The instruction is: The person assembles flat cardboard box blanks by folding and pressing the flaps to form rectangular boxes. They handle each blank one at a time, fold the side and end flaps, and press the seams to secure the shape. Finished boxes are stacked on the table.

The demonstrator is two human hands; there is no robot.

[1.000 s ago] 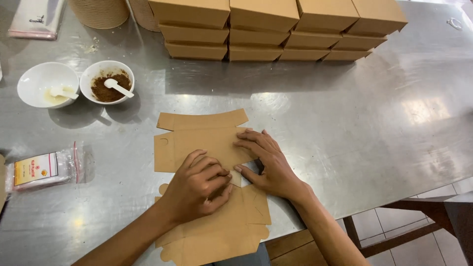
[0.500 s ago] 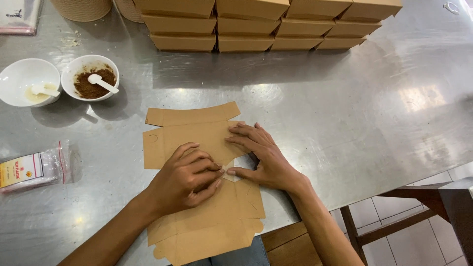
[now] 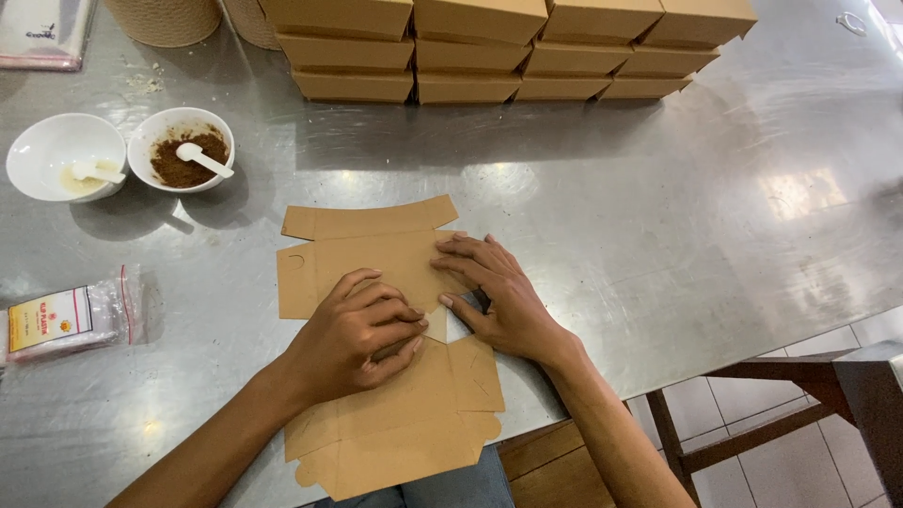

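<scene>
A shiny steel worktop (image 3: 658,216) carries a flat brown cardboard blank (image 3: 376,254) near its front edge, two white bowls (image 3: 64,155) at the left, a small plastic packet (image 3: 71,318) beside them, and stacked brown boxes (image 3: 508,47) along the back.

tan cardboard blank (image 3: 376,254), grey steel table (image 3: 658,216), white bowls (image 3: 61,150) (brown powder).

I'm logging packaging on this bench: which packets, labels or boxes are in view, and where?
Clear plastic packet: left edge, flat, with a yellow, white and red label.
Clear sleeve: far-left corner, partly cut off.
Stacked cardboard boxes: far edge, brown, closed.
Flat cardboard blank: brown, under both hands.
</scene>
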